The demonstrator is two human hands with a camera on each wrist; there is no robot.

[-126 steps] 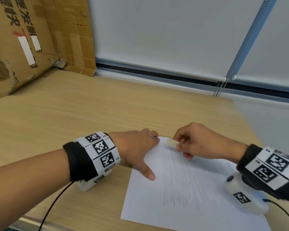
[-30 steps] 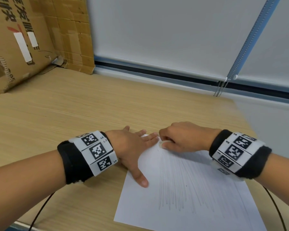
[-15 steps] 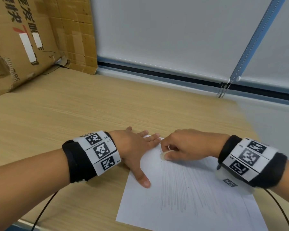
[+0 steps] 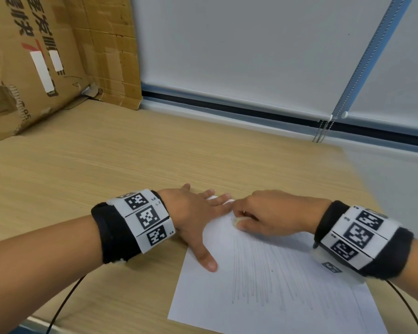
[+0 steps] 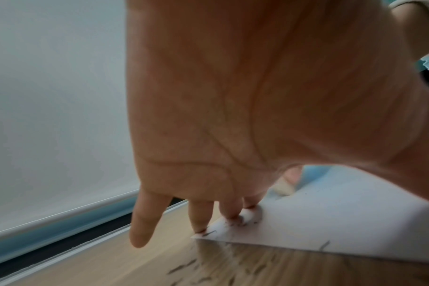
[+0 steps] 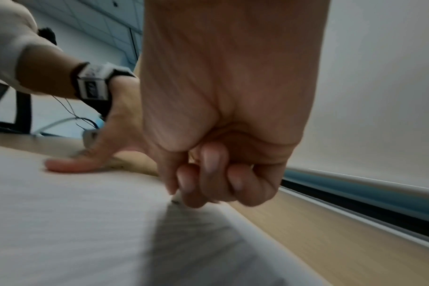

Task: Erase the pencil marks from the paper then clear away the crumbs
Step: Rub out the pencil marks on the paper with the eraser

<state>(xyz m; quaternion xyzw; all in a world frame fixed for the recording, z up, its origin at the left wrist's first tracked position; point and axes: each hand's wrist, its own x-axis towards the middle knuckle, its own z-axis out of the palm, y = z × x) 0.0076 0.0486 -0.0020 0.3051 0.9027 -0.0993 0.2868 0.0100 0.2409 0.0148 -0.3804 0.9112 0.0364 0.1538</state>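
Observation:
A white sheet of paper [image 4: 263, 297] with long grey pencil strokes [image 4: 258, 271] lies on the wooden desk [image 4: 130, 169]. My left hand [image 4: 198, 213] lies flat with spread fingers on the sheet's far left corner, thumb [image 4: 206, 260] on the left edge. My right hand [image 4: 270, 215] pinches a small pale eraser [image 4: 235, 221] and presses it on the top of the strokes. In the left wrist view, dark eraser crumbs [image 5: 233, 222] lie on the paper corner [image 5: 331, 222] and on the desk beyond it. The right wrist view shows curled fingers [image 6: 208, 174] around the eraser tip [image 6: 176, 197].
A flattened cardboard box [image 4: 34, 56] leans at the far left of the desk. A window blind [image 4: 251, 51] with a bead chain [image 4: 321, 131] runs behind the desk's far edge. Black cables [image 4: 63, 302] trail from both wristbands.
The right hand with the eraser has rubbed back and forth over the top left of the strokes, staying close to the left fingertips. The left hand has held the paper corner throughout.

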